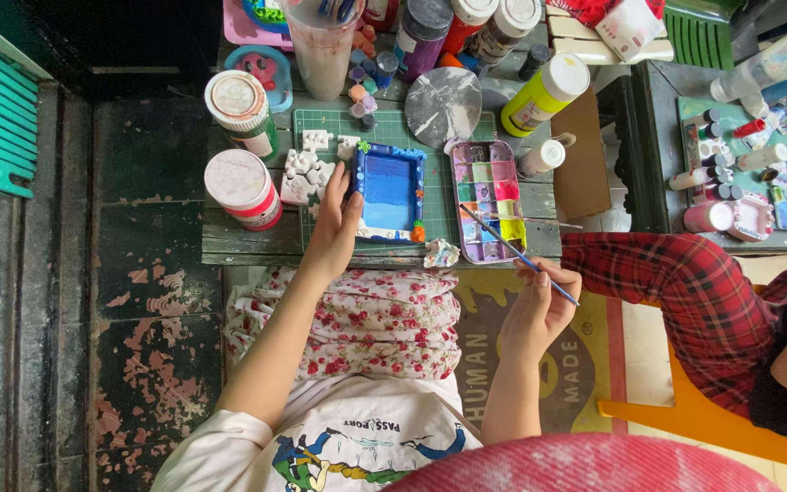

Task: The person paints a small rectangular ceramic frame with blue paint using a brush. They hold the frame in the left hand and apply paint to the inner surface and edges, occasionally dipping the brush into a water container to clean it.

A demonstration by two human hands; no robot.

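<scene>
I see my left hand (pixel 334 228) bracing the small blue-painted rectangular plaster frame (pixel 389 191) on the green cutting mat (pixel 321 123), probably light and brittle, best held by its edges, while my right hand (pixel 539 305) pinches a thin blue paintbrush (pixel 516 255).

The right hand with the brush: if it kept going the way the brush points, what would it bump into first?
Probably the paint palette. The right hand holds a paintbrush aimed up-left, its tip already over the palette's lower wells; whether it touches is unclear.

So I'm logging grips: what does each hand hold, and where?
Right hand pinches a thin paintbrush near its rear end. Left hand steadies the blue frame at its left edge.
</scene>
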